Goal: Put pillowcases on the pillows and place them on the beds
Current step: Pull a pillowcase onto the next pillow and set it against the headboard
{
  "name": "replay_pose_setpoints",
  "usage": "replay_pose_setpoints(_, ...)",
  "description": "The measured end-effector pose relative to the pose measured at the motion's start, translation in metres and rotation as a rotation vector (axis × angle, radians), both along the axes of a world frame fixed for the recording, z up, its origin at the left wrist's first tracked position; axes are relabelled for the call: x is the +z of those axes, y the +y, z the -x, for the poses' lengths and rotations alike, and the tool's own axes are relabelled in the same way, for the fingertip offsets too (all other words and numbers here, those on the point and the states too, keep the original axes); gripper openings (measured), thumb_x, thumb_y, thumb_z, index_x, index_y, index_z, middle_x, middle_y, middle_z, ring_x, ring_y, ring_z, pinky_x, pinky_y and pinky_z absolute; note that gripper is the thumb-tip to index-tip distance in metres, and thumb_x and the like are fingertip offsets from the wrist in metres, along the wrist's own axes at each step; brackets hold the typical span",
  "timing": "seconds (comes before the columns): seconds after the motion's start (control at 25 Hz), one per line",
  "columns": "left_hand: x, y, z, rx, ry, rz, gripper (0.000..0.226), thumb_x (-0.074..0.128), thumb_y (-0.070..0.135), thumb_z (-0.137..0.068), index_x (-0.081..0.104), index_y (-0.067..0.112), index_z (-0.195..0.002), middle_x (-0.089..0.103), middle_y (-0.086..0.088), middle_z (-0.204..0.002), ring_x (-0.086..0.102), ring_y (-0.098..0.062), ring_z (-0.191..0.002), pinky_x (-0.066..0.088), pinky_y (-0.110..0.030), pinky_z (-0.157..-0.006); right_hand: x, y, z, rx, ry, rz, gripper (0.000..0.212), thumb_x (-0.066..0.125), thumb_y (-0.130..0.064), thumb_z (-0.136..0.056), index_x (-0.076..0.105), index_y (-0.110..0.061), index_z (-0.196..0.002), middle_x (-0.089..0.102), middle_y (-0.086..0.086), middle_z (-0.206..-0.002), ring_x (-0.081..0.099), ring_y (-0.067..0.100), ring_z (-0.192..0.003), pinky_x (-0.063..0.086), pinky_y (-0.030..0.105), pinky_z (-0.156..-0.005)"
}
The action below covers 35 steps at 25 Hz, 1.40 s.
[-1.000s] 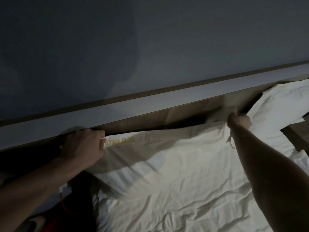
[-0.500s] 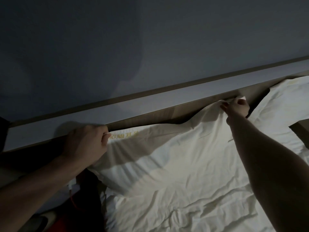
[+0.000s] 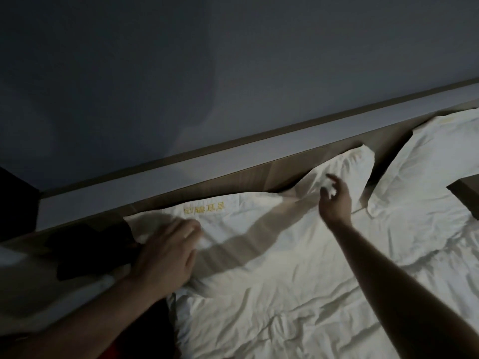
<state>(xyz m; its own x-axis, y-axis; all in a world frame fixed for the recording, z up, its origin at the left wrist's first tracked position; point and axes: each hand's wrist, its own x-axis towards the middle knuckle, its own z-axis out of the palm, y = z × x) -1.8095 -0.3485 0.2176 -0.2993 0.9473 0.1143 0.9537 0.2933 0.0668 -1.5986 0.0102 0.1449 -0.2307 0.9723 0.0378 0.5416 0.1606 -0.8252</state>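
Observation:
A white cased pillow [image 3: 272,229] with yellow embroidered lettering lies at the head of the bed, its far edge leaning on the wooden headboard [image 3: 233,180]. My left hand [image 3: 166,255] rests flat on the pillow's left end with its fingers straight. My right hand [image 3: 334,198] hovers over the pillow's right part, fingers loosely spread and holding nothing. A second white pillow [image 3: 427,172] leans on the headboard at the right.
A crumpled white sheet [image 3: 298,312] covers the bed below the pillows. A pale ledge [image 3: 233,151] tops the headboard under a grey wall. A dark wooden corner [image 3: 466,195] juts in at the right edge. Something red [image 3: 114,352] and dark shows at the bottom left.
Both hands let go of the pillow's top corners. The pillow dropped against the headboard, my left hand came down flat on its left end, and my right hand lifted off.

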Motion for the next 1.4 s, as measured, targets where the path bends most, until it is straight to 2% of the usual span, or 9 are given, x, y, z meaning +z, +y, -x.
replay_pose_setpoints(0.12,-0.035,-0.01,-0.009,-0.098,-0.052,0.284,0.044,0.064,0.026,-0.077,0.065,0.027,-0.121,0.046,-0.002,-0.152,0.047,-0.025,-0.138,0.046,-0.041,-0.109,-0.017,-0.068,-0.017,0.098,-0.109,0.054,0.048,0.063,-0.008,-0.097,0.056,-0.009,-0.144,0.056,0.017,-0.148,0.052,0.035,-0.138,0.041,0.042,-0.116)
replay_pose_setpoints(0.24,-0.044,-0.008,0.0,-0.022,-0.011,0.475,0.066,0.061,0.024,-0.082,0.049,0.024,-0.147,0.018,-0.007,-0.17,0.021,-0.031,-0.154,0.026,-0.047,-0.123,-0.021,-0.122,-0.033,0.172,-0.21,0.172,0.054,0.068,-0.009,-0.096,0.053,-0.006,-0.148,0.049,0.02,-0.155,0.044,0.036,-0.147,0.033,0.038,-0.121)
replay_pose_setpoints(0.44,-0.019,-0.018,-0.028,0.021,-0.055,0.475,0.071,0.055,0.033,-0.092,0.031,0.025,-0.158,-0.002,-0.005,-0.173,0.004,-0.029,-0.159,0.016,-0.044,-0.126,0.002,-0.182,-0.062,0.246,-0.275,0.272,0.06,0.064,-0.018,-0.099,0.044,-0.016,-0.156,0.041,0.009,-0.164,0.039,0.026,-0.152,0.03,0.034,-0.122)
replay_pose_setpoints(0.68,0.025,-0.088,-0.062,-0.011,-0.484,0.147,0.052,0.064,0.039,-0.09,0.054,0.029,-0.14,0.03,0.01,-0.162,0.029,-0.015,-0.15,0.032,-0.029,-0.118,0.064,-0.272,-0.106,0.223,-0.19,0.254,0.055,0.063,-0.02,-0.101,0.048,-0.018,-0.153,0.047,0.003,-0.16,0.043,0.019,-0.148,0.028,0.02,-0.112)
replay_pose_setpoints(0.84,0.052,-0.171,-0.094,-0.09,-0.644,0.035,0.035,0.07,0.034,-0.09,0.063,0.033,-0.124,0.043,0.025,-0.141,0.042,0.002,-0.133,0.031,-0.013,-0.106,0.098,-0.376,-0.157,0.154,-0.057,0.305,0.049,0.063,-0.027,-0.102,0.052,-0.032,-0.15,0.05,-0.009,-0.155,0.045,0.013,-0.145,0.036,0.029,-0.118)
replay_pose_setpoints(0.96,0.061,-0.225,-0.113,-0.115,-0.755,0.041,0.032,0.076,0.028,-0.089,0.064,0.039,-0.118,0.046,0.029,-0.139,0.044,0.009,-0.131,0.034,-0.017,-0.108,0.118,-0.462,-0.197,0.076,0.009,0.379,0.042,0.062,-0.033,-0.103,0.055,-0.044,-0.143,0.054,-0.018,-0.149,0.048,0.004,-0.14,0.042,0.036,-0.118)
replay_pose_setpoints(1.16,0.061,-0.284,-0.152,-0.218,-0.941,0.177,0.026,0.075,0.031,-0.091,0.068,0.04,-0.114,0.053,0.034,-0.133,0.05,0.012,-0.126,0.044,-0.023,-0.106,0.146,-0.595,-0.252,-0.047,0.11,0.492,0.034,0.061,-0.03,-0.103,0.062,-0.053,-0.129,0.061,-0.031,-0.134,0.051,-0.013,-0.13,0.046,0.021,-0.105)
replay_pose_setpoints(1.28,0.065,-0.314,-0.184,-0.293,-0.974,0.185,0.024,0.075,0.025,-0.091,0.071,0.037,-0.111,0.059,0.028,-0.128,0.057,0.008,-0.121,0.047,-0.023,-0.103,0.15,-0.665,-0.284,-0.148,0.186,0.526,0.03,0.061,-0.029,-0.104,0.066,-0.05,-0.126,0.067,-0.026,-0.131,0.057,-0.01,-0.127,0.049,0.01,-0.095)
replay_pose_setpoints(1.4,0.071,-0.347,-0.224,-0.364,-0.963,0.211,0.018,0.075,0.028,-0.091,0.071,0.036,-0.107,0.061,0.028,-0.125,0.058,0.007,-0.119,0.045,-0.016,-0.102,0.146,-0.732,-0.318,-0.249,0.249,0.576,0.029,0.061,-0.03,-0.104,0.069,-0.05,-0.123,0.071,-0.022,-0.128,0.062,-0.006,-0.125,0.051,0.027,-0.108)
